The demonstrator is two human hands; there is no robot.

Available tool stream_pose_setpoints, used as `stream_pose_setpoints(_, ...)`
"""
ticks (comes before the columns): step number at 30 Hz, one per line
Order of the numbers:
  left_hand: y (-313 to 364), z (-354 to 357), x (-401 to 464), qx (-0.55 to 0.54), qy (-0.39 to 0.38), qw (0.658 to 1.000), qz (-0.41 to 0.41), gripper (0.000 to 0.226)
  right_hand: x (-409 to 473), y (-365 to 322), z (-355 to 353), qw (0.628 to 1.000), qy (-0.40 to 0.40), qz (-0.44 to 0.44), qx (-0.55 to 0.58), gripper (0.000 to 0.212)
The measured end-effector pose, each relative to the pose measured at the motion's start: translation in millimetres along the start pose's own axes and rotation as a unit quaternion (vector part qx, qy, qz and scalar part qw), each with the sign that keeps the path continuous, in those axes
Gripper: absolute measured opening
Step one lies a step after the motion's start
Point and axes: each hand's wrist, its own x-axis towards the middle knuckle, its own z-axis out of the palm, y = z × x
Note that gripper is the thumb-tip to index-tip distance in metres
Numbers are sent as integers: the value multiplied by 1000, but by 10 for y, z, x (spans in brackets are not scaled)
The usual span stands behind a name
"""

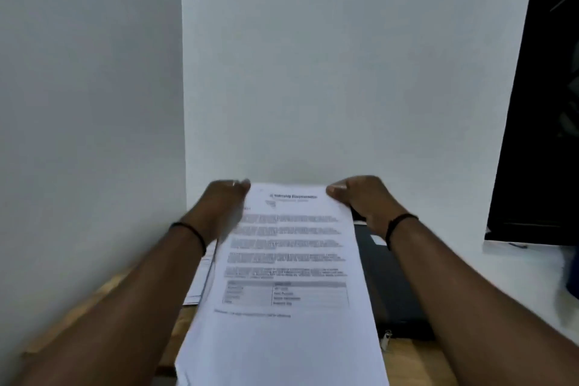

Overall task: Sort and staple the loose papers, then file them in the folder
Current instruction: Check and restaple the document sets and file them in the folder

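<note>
A printed white paper stack (286,263) with a heading, text blocks and a table is held up over the wooden desk (103,294). My left hand (224,200) grips its top left corner, and my right hand (363,197) grips its top right corner with the thumb on the page. More loose papers (200,279) peek out under the stack's left edge. To the right, partly under my right forearm, lies a dark zipped folder (391,285). No stapler is visible.
White walls meet in a corner straight ahead, close behind the desk. A tall black object (539,103) stands at the right on a white surface (517,269). Something blue (571,269) shows at the right frame edge.
</note>
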Motion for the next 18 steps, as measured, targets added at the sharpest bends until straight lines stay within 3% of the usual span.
stream_pose_setpoints(3,-608,80,-48,136,55,989,-33,43,-30,585,275,996,-15,51,-74,31)
stream_pose_setpoints(5,-840,91,19,287,56,956,-2,40,-54,799,367,992,-27,84,-87,35)
stream_pose_setpoints(7,-847,162,71,374,42,926,24,25,-69,889,423,991,-35,99,-82,29)
stream_pose_setpoints(9,-789,324,157,418,-19,906,66,26,-57,957,469,992,-31,117,-33,26)
stream_pose_setpoints(11,-757,535,230,389,-107,912,72,18,-15,1016,515,992,-25,124,-15,24)
stream_pose_setpoints(13,-747,696,278,338,-177,924,41,32,33,1055,531,991,-29,127,-14,25)
stream_pose_setpoints(18,-853,797,422,307,-238,921,10,35,103,1132,473,989,-56,135,-17,11)
